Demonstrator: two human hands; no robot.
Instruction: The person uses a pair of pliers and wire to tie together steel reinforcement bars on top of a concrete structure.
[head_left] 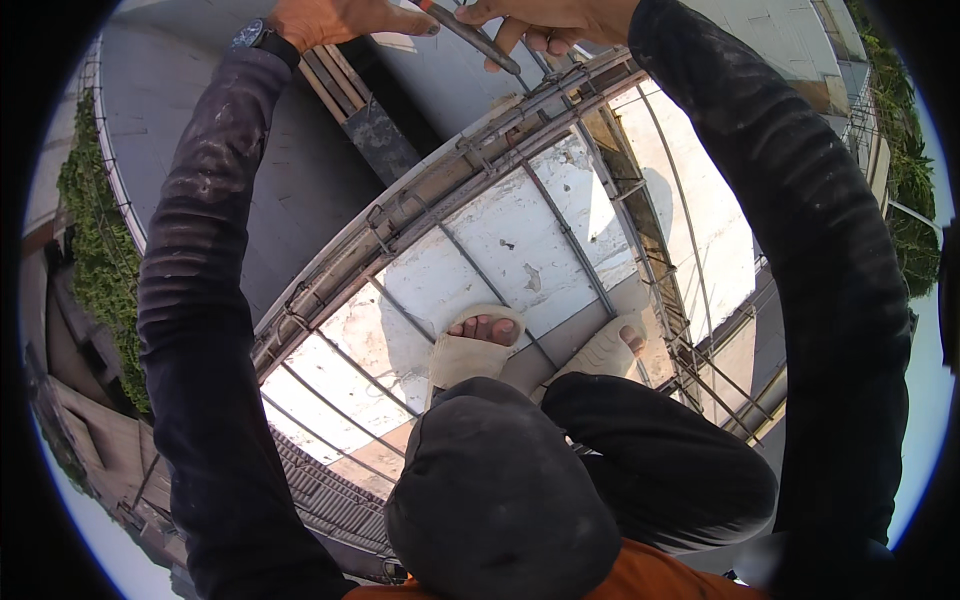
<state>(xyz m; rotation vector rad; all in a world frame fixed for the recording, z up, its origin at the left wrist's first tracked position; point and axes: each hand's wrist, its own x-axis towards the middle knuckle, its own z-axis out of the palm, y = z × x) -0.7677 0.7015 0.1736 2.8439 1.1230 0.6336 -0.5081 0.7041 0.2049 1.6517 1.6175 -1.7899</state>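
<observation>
At the top edge, my right hand (565, 20) closes its thumb and fingers around a slim dark grey metal tool with a red part (470, 38). The tool slants down to the right, and its upper end is cut off, so its kind cannot be told. My left hand (335, 18), with a watch on the wrist, is beside it. Its thumb points toward the red part; the other fingers are mostly out of view. Beneath the hands runs a curved edge beam of steel bars (440, 205) tied with bent stirrups.
I squat with my feet on white-smeared boards (510, 255) under a grid of thin rebar (568, 225). A rebar cage (645, 235) runs down the right. Beyond the beam lie grey panels (290, 190) and a dark gap (395, 95). Green plants (95, 250) grow at the left.
</observation>
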